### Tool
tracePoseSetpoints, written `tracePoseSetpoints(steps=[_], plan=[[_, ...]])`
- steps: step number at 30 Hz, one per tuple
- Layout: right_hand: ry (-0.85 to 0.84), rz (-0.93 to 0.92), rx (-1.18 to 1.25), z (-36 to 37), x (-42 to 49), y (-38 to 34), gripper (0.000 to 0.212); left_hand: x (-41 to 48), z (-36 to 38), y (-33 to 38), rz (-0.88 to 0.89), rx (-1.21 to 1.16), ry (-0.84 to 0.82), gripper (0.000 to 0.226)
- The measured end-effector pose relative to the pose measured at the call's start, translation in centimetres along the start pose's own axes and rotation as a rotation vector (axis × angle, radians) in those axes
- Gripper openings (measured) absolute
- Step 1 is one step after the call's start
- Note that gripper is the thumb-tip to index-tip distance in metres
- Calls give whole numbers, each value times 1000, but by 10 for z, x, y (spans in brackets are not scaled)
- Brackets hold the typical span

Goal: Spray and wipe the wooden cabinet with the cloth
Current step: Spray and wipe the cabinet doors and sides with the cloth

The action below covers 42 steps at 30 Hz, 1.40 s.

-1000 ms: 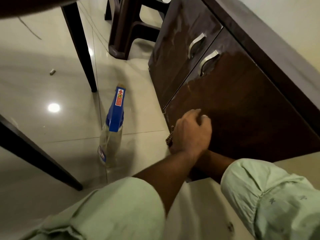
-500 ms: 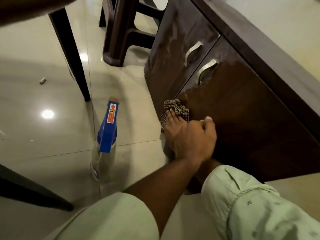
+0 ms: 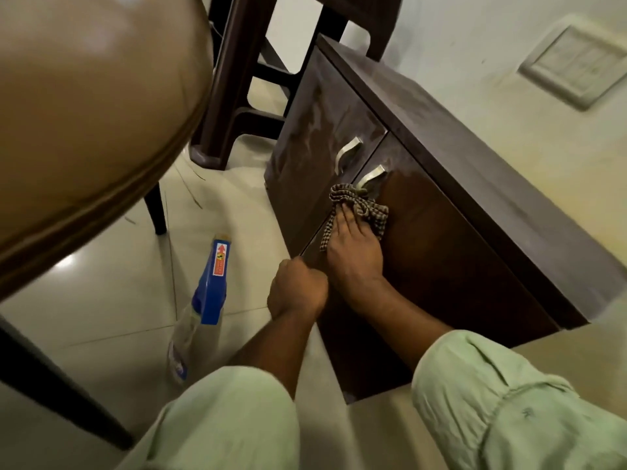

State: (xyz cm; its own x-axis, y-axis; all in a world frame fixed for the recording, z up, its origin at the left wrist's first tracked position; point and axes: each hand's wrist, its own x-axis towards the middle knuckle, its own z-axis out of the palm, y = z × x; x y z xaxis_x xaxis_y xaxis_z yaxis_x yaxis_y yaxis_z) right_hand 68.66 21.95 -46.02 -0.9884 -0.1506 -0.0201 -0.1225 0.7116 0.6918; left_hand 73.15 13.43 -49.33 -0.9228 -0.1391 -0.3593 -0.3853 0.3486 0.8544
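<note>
The dark wooden cabinet (image 3: 451,266) stands against the wall with two doors and metal handles (image 3: 347,153). A checked cloth (image 3: 359,205) lies bunched on the right door just under its handle. My right hand (image 3: 353,252) presses it flat against the wood with straight fingers. Lower down, my left hand (image 3: 298,293) is curled at the right door's bottom corner and seems to grip its edge. On the floor left of my hands stands the spray bottle (image 3: 203,307), blue head over a clear body, with neither hand on it.
A brown padded chair seat (image 3: 84,123) fills the upper left, its dark legs (image 3: 156,212) on the tiled floor. A dark plastic stool (image 3: 237,96) stands beside the cabinet's far end. A wall switch plate (image 3: 573,62) is at upper right. My knees fill the bottom.
My right hand has slid the cloth up the right door to just below the handle. My left hand stayed low at the door's corner. The view tilted up, bringing the chair seat in.
</note>
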Motion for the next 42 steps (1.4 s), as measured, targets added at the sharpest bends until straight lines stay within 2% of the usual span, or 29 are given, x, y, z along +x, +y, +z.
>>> tracePoseSetpoints(steps=[4, 8, 12, 14, 16, 18, 22, 26, 29, 34, 42], plan=[[-88, -105, -148, -17, 5, -3, 50, 3, 8, -8, -46, 25, -74, 36], [-136, -291, -402, -35, 9, -2, 48, -3, 12, 7, -44, -12, -119, 31], [-146, -280, -480, -44, 9, 9, 55, -11, 8, 13, 12, -86, -173, 30], [-90, -227, -478, -56, 12, 19, 54, -15, 9, 17, 68, -112, -218, 31], [-39, -162, -420, -74, 16, 28, 44, -20, 13, 24, 98, -158, -252, 31], [27, -119, -278, -88, 20, 38, 32, -22, 18, 31, 138, -184, -262, 31], [119, -160, 12, -103, 16, 74, 26, -23, 15, 45, 165, -221, -297, 31], [149, -187, 47, -108, 4, 96, 35, -14, 6, 49, 163, -266, -271, 40], [87, -173, -9, -107, -25, 97, 52, -10, 4, 50, 176, -273, -271, 41], [-61, -164, -123, -101, -77, 98, 64, -10, 11, 55, 201, -230, -278, 37], [91, -68, -108, -104, -29, 104, 64, -16, 26, 56, 200, -199, -239, 32]])
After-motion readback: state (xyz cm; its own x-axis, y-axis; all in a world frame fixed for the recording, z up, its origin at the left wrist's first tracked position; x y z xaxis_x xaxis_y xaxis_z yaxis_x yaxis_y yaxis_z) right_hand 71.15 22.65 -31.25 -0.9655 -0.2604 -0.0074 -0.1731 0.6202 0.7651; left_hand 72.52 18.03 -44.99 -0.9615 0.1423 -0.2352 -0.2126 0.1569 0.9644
